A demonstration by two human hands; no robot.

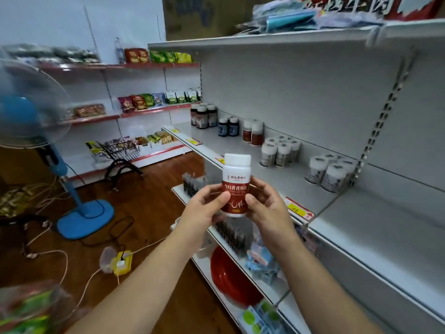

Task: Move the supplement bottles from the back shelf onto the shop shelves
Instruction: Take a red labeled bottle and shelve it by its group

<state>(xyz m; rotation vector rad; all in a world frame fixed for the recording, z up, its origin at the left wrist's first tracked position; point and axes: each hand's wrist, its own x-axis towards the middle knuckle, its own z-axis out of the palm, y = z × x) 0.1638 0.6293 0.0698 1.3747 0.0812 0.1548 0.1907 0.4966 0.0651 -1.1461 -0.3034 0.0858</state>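
A supplement bottle [236, 182] with a white cap and a red label stands upright in front of me. My left hand [204, 208] grips its left side with the thumb across the label. My right hand [267, 206] grips its right side. Just behind it runs the grey shop shelf [240, 155]. Groups of bottles stand on that shelf: dark brown ones [203, 115], two dark blue ones [228, 127], two red-labelled ones [252, 132], and two clusters of white ones [280, 150] [330, 171]. The shelf section to the right of the upright is bare.
A blue standing fan [60, 165] stands on the wooden floor at left, with cables and a yellow power strip [121, 262] near it. A small wire basket cart [120, 150] sits by the back snack shelves [134, 109]. Lower shelves hold a red bowl [231, 278] and packets.
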